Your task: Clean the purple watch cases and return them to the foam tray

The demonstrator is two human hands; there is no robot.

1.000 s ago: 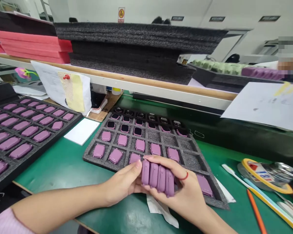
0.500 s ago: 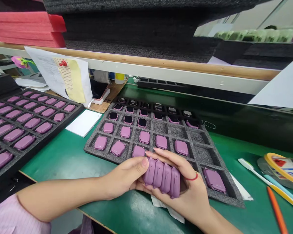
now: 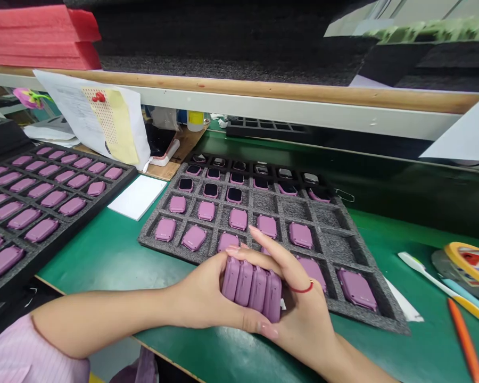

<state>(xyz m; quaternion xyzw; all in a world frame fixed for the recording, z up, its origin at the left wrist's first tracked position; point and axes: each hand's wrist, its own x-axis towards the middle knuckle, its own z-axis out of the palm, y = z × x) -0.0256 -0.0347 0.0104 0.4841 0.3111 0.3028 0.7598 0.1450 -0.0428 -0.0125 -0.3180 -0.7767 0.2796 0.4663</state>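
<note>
Several purple watch cases [image 3: 251, 287] stand side by side in a row between my two hands. My left hand [image 3: 211, 292] grips them from the left, its thumb running along their lower side. From the right, my right hand [image 3: 303, 314], with a red ring on one finger, wraps round the same row, fingers over the top. Just beyond is a grey foam tray [image 3: 335, 250] with purple cases in the near compartments, dark-faced ones at the back, and several bare compartments between. My hands cover part of its near edge.
Another foam tray [image 3: 115, 187] full of purple cases lies at left, beside a white paper pad [image 3: 138, 197]. At right are a toothbrush [image 3: 435, 274], an orange stick [image 3: 465, 340] and a tape roll [image 3: 471, 266]. A shelf [image 3: 263, 106] crosses above.
The held row has shifted slightly left. My left thumb has moved from the top of the cases to their lower side, and my right fingers have risen, uncovering a case in the tray.
</note>
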